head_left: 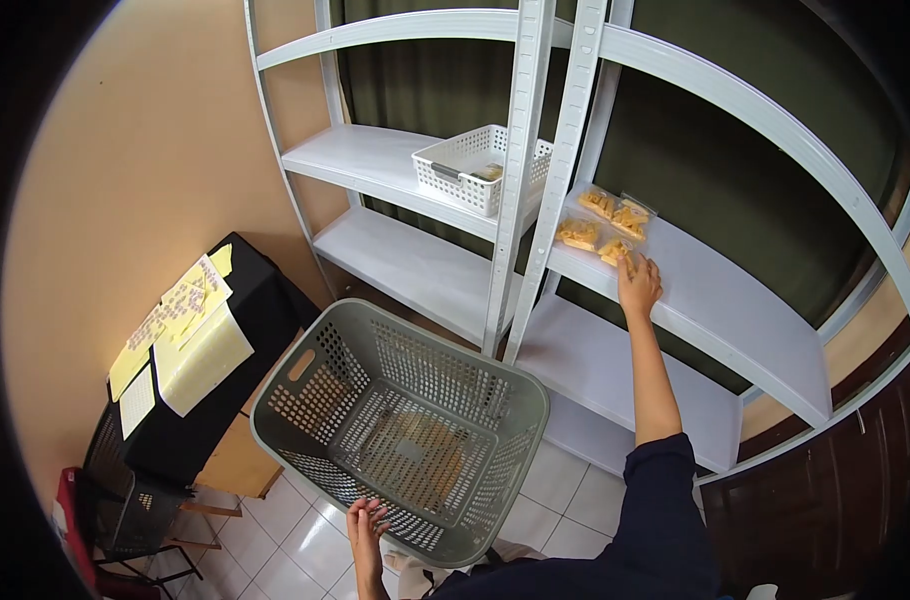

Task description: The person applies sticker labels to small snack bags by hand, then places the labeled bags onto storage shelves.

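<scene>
Several clear packs of yellow-orange food (580, 233) lie close together at the left end of the right-hand shelf (715, 290). My right hand (639, 284) reaches out to the nearest pack (615, 250), its fingertips at that pack's edge; whether they grip it is too small to tell. A large grey perforated basket (405, 450) stands in front of me, with nothing visible inside. Beside its near rim is my left hand (367, 522), fingers apart and slightly curled, holding nothing.
On the left shelf unit sits a white perforated basket (458, 175) with a small item inside. A black-covered table (205, 400) at the left bears yellow papers (200, 355). Metal shelf posts (520, 180) rise between the units. A dark wooden door (825, 490) is at the right.
</scene>
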The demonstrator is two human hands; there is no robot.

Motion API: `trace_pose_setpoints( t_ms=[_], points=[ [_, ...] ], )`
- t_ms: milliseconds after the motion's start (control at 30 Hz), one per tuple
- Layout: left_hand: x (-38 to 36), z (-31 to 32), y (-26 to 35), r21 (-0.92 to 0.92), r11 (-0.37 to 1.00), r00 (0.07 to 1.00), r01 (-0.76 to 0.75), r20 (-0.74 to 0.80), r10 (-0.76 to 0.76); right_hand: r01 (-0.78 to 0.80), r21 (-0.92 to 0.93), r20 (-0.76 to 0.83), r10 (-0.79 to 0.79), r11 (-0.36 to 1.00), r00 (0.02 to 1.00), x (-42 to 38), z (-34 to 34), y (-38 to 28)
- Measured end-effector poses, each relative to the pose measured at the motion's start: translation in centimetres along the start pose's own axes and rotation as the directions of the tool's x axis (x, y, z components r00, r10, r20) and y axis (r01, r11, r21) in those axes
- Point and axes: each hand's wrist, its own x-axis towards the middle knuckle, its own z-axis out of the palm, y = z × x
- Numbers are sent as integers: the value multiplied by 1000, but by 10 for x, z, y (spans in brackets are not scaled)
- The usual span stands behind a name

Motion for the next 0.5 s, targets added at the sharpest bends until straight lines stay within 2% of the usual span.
trace_pose_setpoints(
  t_ms=[33,100,133,200,267,333,367,433,467,500],
  points=[
    [0,1,0,-2,1000,1000,-4,21,4,0,2,3,0,1000,1000,0,2,4],
    [-1,-1,1,-14,1000,999,3,49,-2,129,58,-216,-114,990,970,-8,6,7],
    [1,-5,-2,11,1000,998,9,66,-9,141,72,-208,-123,987,970,-20,-2,-6],
    [3,-13,-2,18,1000,998,12,64,-13,283,307,-306,-187,909,933,-57,-31,-33],
    [7,-20,3,12,1000,996,13,84,-14,341,444,-278,-234,828,932,-115,-47,-72],
    [5,-26,19,30,999,996,-21,91,18,377,506,-227,-302,776,926,-188,-46,-106],
    [4,-34,25,46,997,992,-68,106,63,373,546,-120,-370,750,921,-227,-49,-126],
    [2,-58,30,86,986,985,-141,116,130,369,657,44,-521,658,852,-308,-57,-173],
    [-1,-73,35,111,979,981,-174,110,162,280,746,147,-559,604,816,-349,-64,-197],
    [-6,-91,40,103,981,984,-167,86,159,253,808,196,-649,532,735,-389,-70,-218]
  ],
)
